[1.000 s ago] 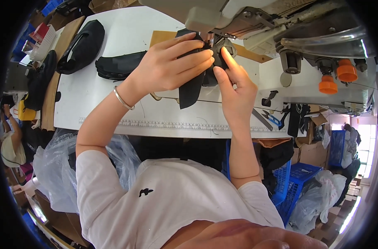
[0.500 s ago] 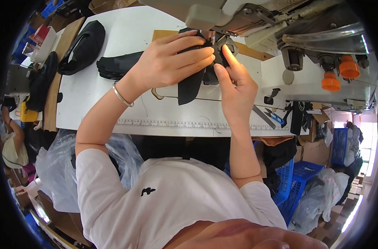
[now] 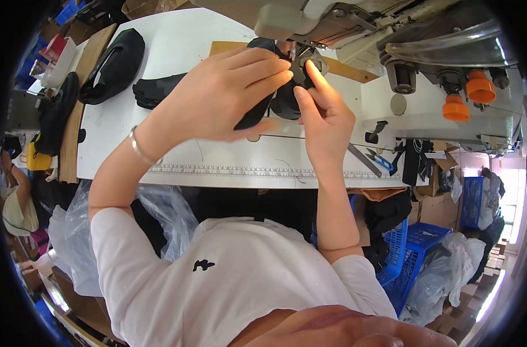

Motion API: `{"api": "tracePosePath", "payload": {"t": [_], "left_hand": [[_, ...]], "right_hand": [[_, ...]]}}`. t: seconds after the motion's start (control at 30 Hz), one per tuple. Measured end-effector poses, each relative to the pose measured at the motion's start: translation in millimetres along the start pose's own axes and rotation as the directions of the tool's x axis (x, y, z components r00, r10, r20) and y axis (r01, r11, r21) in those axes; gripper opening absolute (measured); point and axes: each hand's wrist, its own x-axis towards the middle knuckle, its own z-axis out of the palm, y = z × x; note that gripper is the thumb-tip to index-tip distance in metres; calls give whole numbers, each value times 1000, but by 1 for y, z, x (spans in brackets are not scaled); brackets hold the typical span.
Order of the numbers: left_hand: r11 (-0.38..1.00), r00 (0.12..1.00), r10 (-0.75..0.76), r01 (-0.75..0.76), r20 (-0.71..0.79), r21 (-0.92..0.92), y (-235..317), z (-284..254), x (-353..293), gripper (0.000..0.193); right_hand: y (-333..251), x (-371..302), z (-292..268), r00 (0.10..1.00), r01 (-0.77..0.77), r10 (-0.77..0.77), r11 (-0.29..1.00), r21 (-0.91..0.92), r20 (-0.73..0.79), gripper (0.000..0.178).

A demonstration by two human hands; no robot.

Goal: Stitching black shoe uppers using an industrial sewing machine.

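Resting over the black work (image 3: 285,105), the left grip (image 3: 226,89) is wide, its fingers stretched along the matte, cloth-like surface and its blurred thumb well apart from them; the right grip (image 3: 327,115) sets one forefinger tip and one thumb tip, a little apart, at the work's right side, but whether it pinches anything I cannot tell, since its other fingers are mostly hidden; the work lies between both grips, under one sewing machine (image 3: 333,23), whose body is cut off above; the left grip covers much of the cloth, so one piece or several is hard to say; one smooth silver bangle (image 3: 137,147) rings the wrist behind the left grip; left of that grip, on the white tabletop (image 3: 188,49), lie one layered black stack (image 3: 159,93), its right end hidden, and, farther off, one rounded black pouch-like piece (image 3: 116,66); right of the right grip hang two flared orange caps (image 3: 480,87); below it lie one pair of blue-handled snips (image 3: 385,163), one flat metal strip (image 3: 364,161) and one printed ruler scale (image 3: 234,172).
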Motion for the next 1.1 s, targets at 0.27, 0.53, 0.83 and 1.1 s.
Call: {"api": "tracePosePath", "payload": {"t": [0.27, 0.53, 0.83, 1.1], "left_hand": [[891, 896, -444, 444, -13, 93, 59, 12, 22, 54], [840, 865, -169, 377, -473, 389, 43, 67, 19, 24], [854, 855, -65, 315, -514, 415, 33, 71, 12, 22], [838, 885, 10, 246, -465, 487, 27, 70, 13, 19]], "right_hand": [[9, -1, 8, 998, 49, -46, 996, 68, -41, 47], [13, -1, 12, 997, 68, -65, 995, 78, -36, 47], [12, -3, 18, 996, 67, -63, 997, 45, -69, 48], [1, 1, 18, 999, 9, -3, 994, 112, -54, 50]]}}
